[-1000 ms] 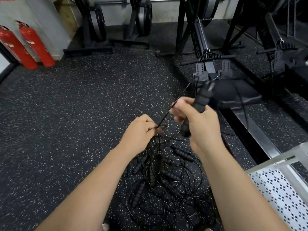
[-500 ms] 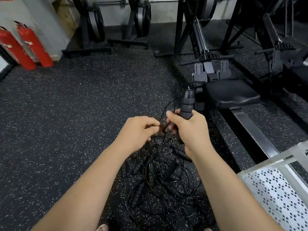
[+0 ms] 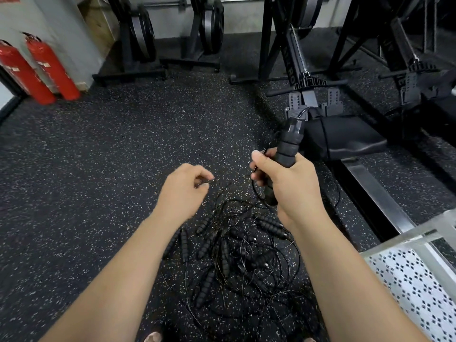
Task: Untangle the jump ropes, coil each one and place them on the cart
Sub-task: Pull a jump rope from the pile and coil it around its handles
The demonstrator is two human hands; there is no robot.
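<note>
A tangled pile of black jump ropes [image 3: 234, 257] with several ribbed handles lies on the speckled floor between my forearms. My right hand [image 3: 291, 186] grips one black foam handle [image 3: 288, 144] upright above the pile. Thin cord loops out of the handle's top and hangs beside my hand down to the tangle. My left hand [image 3: 185, 191] hovers to the left of it, with thumb and forefinger pinched on what looks like a thin black cord. The white perforated cart [image 3: 407, 236] shows at the lower right corner.
A rowing machine with a black seat [image 3: 350, 139] and steel rail [image 3: 377, 196] runs along the right. Two red fire extinguishers [image 3: 47, 67] stand at the far left wall. Black stands [image 3: 140, 38] holding dark discs line the back. Open rubber floor [image 3: 111, 156] spreads to the left.
My hands were close together and have drawn apart: the left moved left, the right shifted right and up with the handle. The view tilted slightly.
</note>
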